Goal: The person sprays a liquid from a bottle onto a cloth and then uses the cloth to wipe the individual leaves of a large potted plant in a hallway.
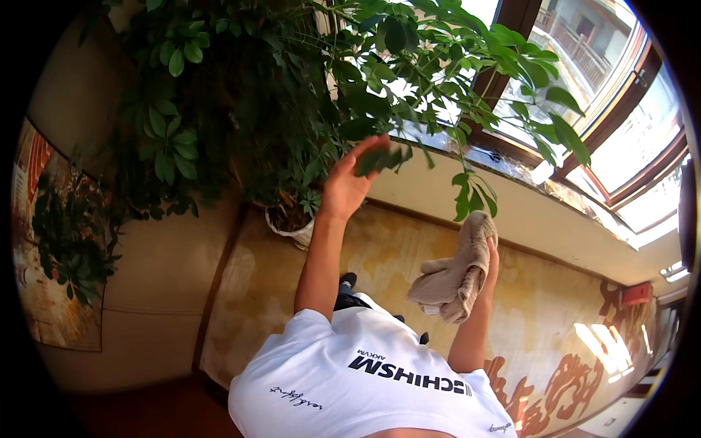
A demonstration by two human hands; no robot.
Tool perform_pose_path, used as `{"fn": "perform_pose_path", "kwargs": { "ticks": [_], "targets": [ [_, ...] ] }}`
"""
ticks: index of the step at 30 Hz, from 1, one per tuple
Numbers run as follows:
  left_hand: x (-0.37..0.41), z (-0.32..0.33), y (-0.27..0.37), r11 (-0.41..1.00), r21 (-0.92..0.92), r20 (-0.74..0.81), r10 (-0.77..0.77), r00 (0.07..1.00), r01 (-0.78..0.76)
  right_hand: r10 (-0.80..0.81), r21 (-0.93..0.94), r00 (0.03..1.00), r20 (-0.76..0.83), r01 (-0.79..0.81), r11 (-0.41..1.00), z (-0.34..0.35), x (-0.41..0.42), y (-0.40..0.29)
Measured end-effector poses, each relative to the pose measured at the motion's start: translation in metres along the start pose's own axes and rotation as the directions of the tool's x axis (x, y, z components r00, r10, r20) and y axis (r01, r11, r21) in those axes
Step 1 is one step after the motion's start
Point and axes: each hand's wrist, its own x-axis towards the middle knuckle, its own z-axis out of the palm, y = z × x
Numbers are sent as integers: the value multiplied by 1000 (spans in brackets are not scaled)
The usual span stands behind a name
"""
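My left hand (345, 189) is raised among the leaves of a large umbrella plant (427, 71). A blurred dark green leaf (378, 160) overlaps its fingers, and whether they grip it I cannot tell. My right hand (492, 263) holds a folded beige-brown cloth (457, 274), which hangs toward my body with a small white tag showing. Just above the cloth droops a low cluster of leaves (473, 194). The plant's white pot (298, 236) stands on the floor beyond my left forearm, with dark soil inside.
Brown-framed windows (591, 126) stand open at the right, above a stone sill (482, 153). Dense foliage (181, 109) fills the upper left, near a painting (60, 263) on the wall. A red box (637, 294) sits at the far right. The floor (526, 306) is patterned yellow-brown.
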Motion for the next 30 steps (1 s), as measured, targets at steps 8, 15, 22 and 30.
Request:
{"fn": "perform_pose_path", "kwargs": {
  "ticks": [8, 15, 22, 30],
  "targets": [
    [26, -25, -9, 935, 74, 265, -355, 897, 348, -232, -303, 972, 23, 228, 925, 85, -26, -8],
    [27, -16, -17, 936, 319, 492, -299, 818, 150, -731, -477, 361, 579, 877, 56, 169, -1, -44],
    [33, 24, -4, 938, 170, 294, -341, 893, 302, -718, -585, 341, 606, 803, -112, 194, 7, -14],
    [54, 42, 2, 902, -266, 280, -266, 923, 341, -442, -491, 430, 787, 870, -28, 146, -18, 15]
  ]
}}
